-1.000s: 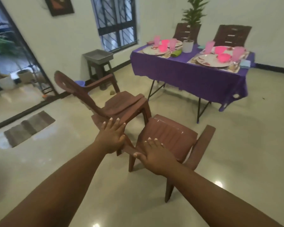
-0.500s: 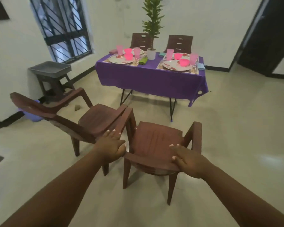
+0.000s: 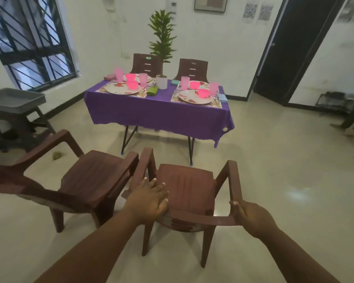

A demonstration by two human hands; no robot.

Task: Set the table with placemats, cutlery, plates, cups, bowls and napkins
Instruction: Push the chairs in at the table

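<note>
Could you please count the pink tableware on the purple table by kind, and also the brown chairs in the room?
Pink cups: 4, the leftmost here
Pink bowls: 4, one here
Brown chairs: 4, two behind the table and two in front; the left hand and right hand hold the nearer one
Total: 12

Single head view, forward and down over near chair toward far table.

A dining room in a home: a tabletop with purple cloth is set with plates and cups, with plastic chairs, a potted plant and a barred window.
</note>
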